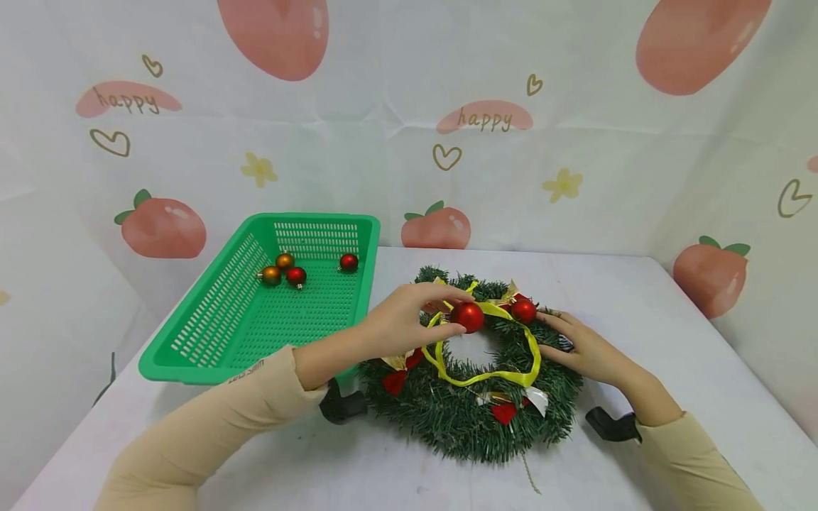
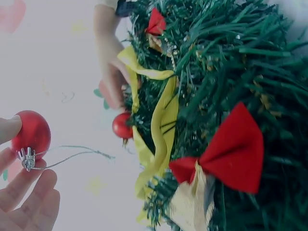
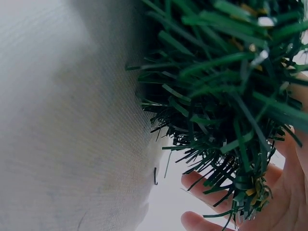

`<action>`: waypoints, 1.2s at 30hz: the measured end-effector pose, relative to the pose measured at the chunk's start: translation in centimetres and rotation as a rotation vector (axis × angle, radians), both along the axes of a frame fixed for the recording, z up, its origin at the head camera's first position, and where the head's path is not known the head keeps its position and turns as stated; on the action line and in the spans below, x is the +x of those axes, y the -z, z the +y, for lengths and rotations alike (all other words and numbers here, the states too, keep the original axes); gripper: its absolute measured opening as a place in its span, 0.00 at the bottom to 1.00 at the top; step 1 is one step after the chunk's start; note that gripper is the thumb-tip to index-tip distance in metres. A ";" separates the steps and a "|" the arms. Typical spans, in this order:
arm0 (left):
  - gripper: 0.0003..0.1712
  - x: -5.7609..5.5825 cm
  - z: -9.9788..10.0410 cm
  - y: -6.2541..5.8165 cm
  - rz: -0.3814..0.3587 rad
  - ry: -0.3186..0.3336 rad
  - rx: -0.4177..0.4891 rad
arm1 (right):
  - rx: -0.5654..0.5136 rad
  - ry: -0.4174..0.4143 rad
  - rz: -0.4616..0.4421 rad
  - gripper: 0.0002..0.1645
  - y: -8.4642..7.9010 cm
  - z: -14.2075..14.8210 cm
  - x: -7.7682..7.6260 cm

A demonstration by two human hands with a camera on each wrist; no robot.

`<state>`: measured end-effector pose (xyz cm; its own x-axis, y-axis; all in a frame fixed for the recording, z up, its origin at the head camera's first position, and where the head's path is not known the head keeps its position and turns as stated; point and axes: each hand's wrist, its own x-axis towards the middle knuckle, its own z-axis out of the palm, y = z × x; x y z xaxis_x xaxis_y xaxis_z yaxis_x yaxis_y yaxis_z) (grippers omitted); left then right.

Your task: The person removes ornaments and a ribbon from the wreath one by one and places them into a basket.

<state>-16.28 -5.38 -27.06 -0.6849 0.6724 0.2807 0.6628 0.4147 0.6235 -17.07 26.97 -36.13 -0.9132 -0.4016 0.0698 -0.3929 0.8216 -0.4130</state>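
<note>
My left hand (image 1: 405, 319) pinches a red bauble (image 1: 468, 317) between thumb and fingers over the wreath's opening. In the left wrist view, a silvery string loop hangs free from the cap of that bauble (image 2: 32, 134). Below lies a green tinsel wreath (image 1: 460, 422), with a yellow ribbon (image 1: 532, 355) around its inner edge. A second red bauble (image 1: 524, 311) sits on its far right part. My right hand (image 1: 591, 351) rests on the wreath's right side, fingers and thumb spread. The right wrist view shows its fingers (image 3: 207, 192) partly hidden behind the tinsel.
A green plastic basket (image 1: 371, 284) stands left of the wreath, holding two orange-gold baubles (image 1: 271, 275) and two red baubles (image 1: 348, 262). Red bows (image 1: 394, 383) with gold or white pieces decorate the wreath. Behind the white table (image 1: 671, 341) hangs a printed cloth (image 1: 383, 85).
</note>
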 end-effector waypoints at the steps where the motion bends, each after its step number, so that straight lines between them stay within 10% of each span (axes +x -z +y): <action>1: 0.22 0.0 -0.2 0.0 0.007 -0.001 0.007 | -0.001 -0.001 0.000 0.37 0.0 0.0 0.0; 15: 0.23 -0.9 -4.1 -1.6 0.004 -0.147 0.055 | -0.002 -0.002 0.003 0.37 0.0 0.0 0.1; 36: 0.25 -5.9 -11.7 -2.2 -0.118 -0.442 0.006 | -0.002 0.009 -0.026 0.37 0.0 0.0 0.0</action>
<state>-22.14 -17.08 -24.85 -0.9334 0.3067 0.1864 0.3469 0.6381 0.6874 -17.03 26.99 -36.11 -0.9182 -0.3934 0.0471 -0.3748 0.8241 -0.4248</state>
